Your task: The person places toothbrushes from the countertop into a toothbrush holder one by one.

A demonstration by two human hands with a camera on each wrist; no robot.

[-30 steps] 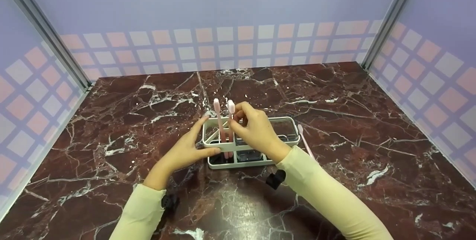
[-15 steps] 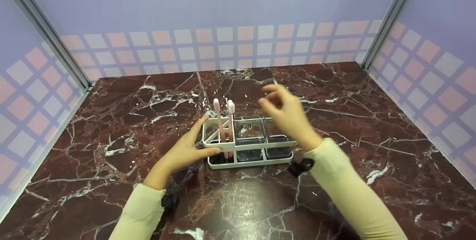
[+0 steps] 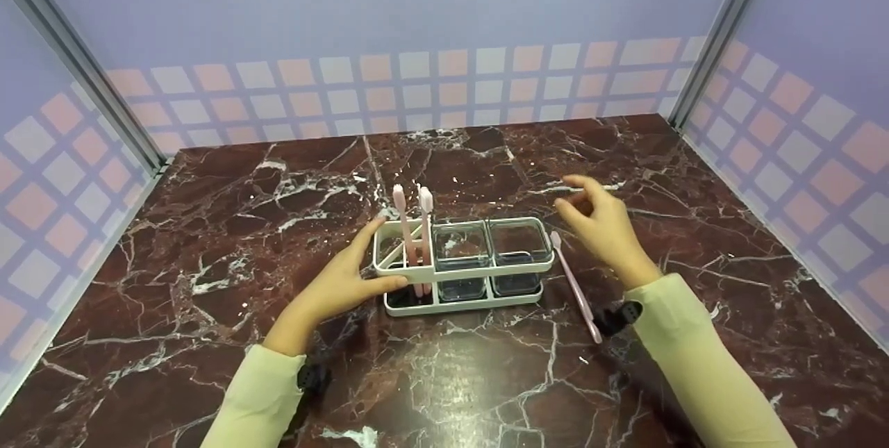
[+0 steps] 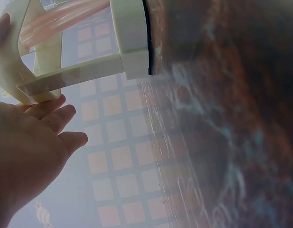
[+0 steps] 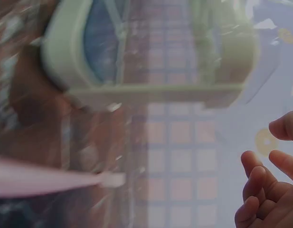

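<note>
A pale toothbrush holder stands upright on the table, with two tiers and clear cups in its middle and right sections. Two pink toothbrushes stand heads up in its left section. My left hand grips the holder's left end, thumb along the front of the upper rim and fingers behind; the left wrist view shows the fingers at the frame's corner. A third pink toothbrush lies on the table right of the holder. Above and beyond it is my right hand, fingers loosely bent, holding nothing.
The table has a dark red marbled top with white veins. Purple walls with pink and white checks close it off at the back and both sides. Dark wrist cameras sit at both sleeves.
My right hand has let go of the toothbrush in the holder and moved right, past the holder, toward the lying toothbrush. My left hand has stayed on the holder's left end.
</note>
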